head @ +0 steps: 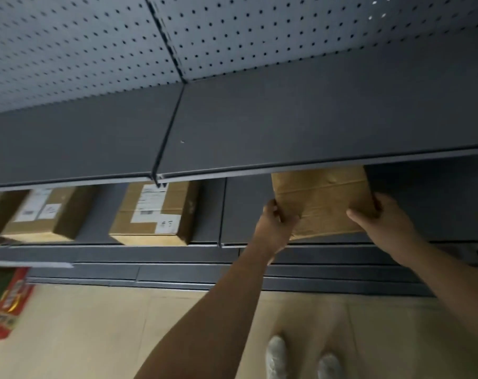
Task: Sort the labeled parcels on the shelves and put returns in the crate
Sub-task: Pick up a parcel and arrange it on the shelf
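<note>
A plain brown cardboard parcel (324, 199) sits on the lower grey shelf (243, 212), its far part hidden under the upper shelf (287, 127). My left hand (276, 220) grips its left near corner and my right hand (380, 217) grips its right near corner. No label shows on its visible face. Two labeled parcels stand on the same shelf to the left: one (155, 212) with white labels near the middle, another (45, 214) further left.
A grey pegboard back panel (232, 34) rises above the upper shelf. More shelf edges (150, 272) run below. A red and green printed package (5, 302) lies at the left on the beige floor (95, 337). My shoes (303, 359) show at the bottom.
</note>
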